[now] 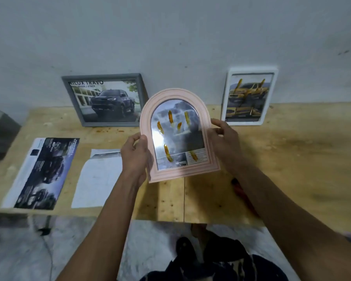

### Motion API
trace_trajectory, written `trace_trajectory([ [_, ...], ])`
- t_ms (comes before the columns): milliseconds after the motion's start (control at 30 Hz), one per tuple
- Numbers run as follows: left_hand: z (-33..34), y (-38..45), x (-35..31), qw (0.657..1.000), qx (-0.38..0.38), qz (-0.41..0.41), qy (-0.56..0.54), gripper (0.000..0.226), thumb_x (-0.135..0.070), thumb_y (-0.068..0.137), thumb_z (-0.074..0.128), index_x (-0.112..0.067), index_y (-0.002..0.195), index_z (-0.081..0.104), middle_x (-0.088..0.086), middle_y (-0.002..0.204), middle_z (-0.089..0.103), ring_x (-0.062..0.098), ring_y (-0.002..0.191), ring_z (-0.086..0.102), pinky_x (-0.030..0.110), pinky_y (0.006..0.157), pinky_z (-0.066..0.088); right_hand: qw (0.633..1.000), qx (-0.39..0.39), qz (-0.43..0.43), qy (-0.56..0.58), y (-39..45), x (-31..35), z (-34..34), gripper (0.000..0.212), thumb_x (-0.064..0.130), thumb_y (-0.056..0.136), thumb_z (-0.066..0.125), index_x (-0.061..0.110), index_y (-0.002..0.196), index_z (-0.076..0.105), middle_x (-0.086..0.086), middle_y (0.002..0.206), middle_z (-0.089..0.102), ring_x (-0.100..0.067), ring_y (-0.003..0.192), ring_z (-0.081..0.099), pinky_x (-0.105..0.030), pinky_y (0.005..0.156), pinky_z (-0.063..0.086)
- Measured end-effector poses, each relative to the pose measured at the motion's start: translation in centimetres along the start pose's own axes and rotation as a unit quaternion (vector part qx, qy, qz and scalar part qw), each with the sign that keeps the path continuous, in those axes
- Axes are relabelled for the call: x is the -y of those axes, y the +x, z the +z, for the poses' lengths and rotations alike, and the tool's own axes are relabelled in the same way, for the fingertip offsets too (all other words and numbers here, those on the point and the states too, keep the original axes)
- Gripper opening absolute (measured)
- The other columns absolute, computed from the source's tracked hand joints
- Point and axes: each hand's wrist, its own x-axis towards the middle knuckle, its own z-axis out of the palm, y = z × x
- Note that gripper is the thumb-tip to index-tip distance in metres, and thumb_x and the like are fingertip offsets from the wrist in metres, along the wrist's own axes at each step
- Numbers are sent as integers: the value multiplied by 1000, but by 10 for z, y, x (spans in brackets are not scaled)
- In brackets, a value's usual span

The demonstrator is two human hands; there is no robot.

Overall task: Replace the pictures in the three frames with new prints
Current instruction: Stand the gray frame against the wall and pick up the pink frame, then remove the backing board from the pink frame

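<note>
The wooden tabletop (292,159) carries a grey frame (73,102) far left and a white frame (272,94) far right, both leaning on the wall, with loose prints (43,171) near left. Between them, both hands, left (134,157) and right (225,142), grasp the pink arched frame (180,173) by its side edges, raised off the wood. Best to turn it face-down gently, keeping grip even, before opening its back.
</note>
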Motion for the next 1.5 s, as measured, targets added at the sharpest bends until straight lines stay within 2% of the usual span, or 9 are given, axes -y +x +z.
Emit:
trace_trajectory([
  [233, -44, -72, 42, 989, -38, -94, -106, 14, -23, 102, 56, -17, 113, 63, 5, 75, 63, 16, 60, 56, 21, 57, 48, 979, 133, 139, 60, -96, -33, -23, 32, 38, 97, 58, 20, 123, 62, -8, 98, 73, -28, 88, 72, -48, 78, 60],
  [367, -59, -100, 63, 982, -31, -124, -136, 22, -20, 102, 56, -6, 117, 64, 6, 74, 65, 19, 65, 58, 27, 64, 52, 974, 174, 107, 100, -131, -33, -28, 25, 24, 100, 55, 14, 122, 63, -17, 104, 71, -26, 87, 69, -37, 72, 59],
  [533, -71, -115, 49, 979, 23, -138, -145, 19, -31, 102, 53, -15, 93, 59, 2, 75, 59, 17, 67, 55, 33, 62, 47, 973, 104, -172, -111, -151, -15, -38, 15, 17, 98, 59, 15, 111, 63, 1, 84, 64, 2, 67, 58, -9, 56, 42],
  [767, -91, -101, 8, 973, 63, -126, -180, 56, -64, 88, 59, -13, 109, 66, 2, 89, 63, 22, 85, 68, 41, 71, 60, 854, 25, -445, -270, -171, -16, -40, 24, 10, 92, 57, 12, 112, 70, -7, 95, 73, -19, 81, 62, -31, 64, 47],
  [900, -101, -103, 9, 980, 56, -148, -121, 25, -32, 85, 76, -13, 99, 68, 3, 82, 69, 18, 75, 67, 33, 63, 58, 831, 34, -474, -289, -177, -37, -37, 20, 10, 92, 60, 11, 108, 73, -4, 102, 74, -22, 96, 63, -37, 81, 48],
  [1033, -115, -100, 22, 976, 61, -180, -103, 7, -8, 90, 67, -5, 96, 65, 8, 80, 68, 18, 70, 64, 28, 55, 58, 873, 8, -402, -276, -178, -62, -31, 33, 28, 88, 66, 16, 119, 69, -6, 129, 64, -33, 124, 52, -49, 98, 45],
  [1100, -118, -99, 30, 976, 76, -177, -97, 6, -3, 92, 63, -3, 97, 65, 9, 86, 68, 20, 74, 64, 28, 58, 60, 936, -2, -278, -218, -180, -64, -29, 61, 34, 79, 78, 16, 133, 57, -11, 141, 51, -29, 129, 47, -36, 101, 42],
  [1233, -118, -96, 51, 978, 82, -180, -69, 14, 0, 94, 59, 0, 106, 66, 10, 91, 69, 22, 76, 64, 27, 51, 59, 995, 94, 12, -35, -180, -66, -30, 96, 0, 63, 85, 21, 145, 38, -1, 125, 57, -17, 106, 62, -31, 77, 58],
  [1500, -103, -69, 87, 985, 65, -161, -4, 26, -1, 96, 59, -16, 115, 69, 3, 88, 71, 18, 69, 63, 20, 44, 49, 984, 61, 150, -71, -142, -93, -11, 22, 30, 84, 70, 20, 103, 69, 3, 93, 72, -21, 87, 68, -50, 83, 58],
])
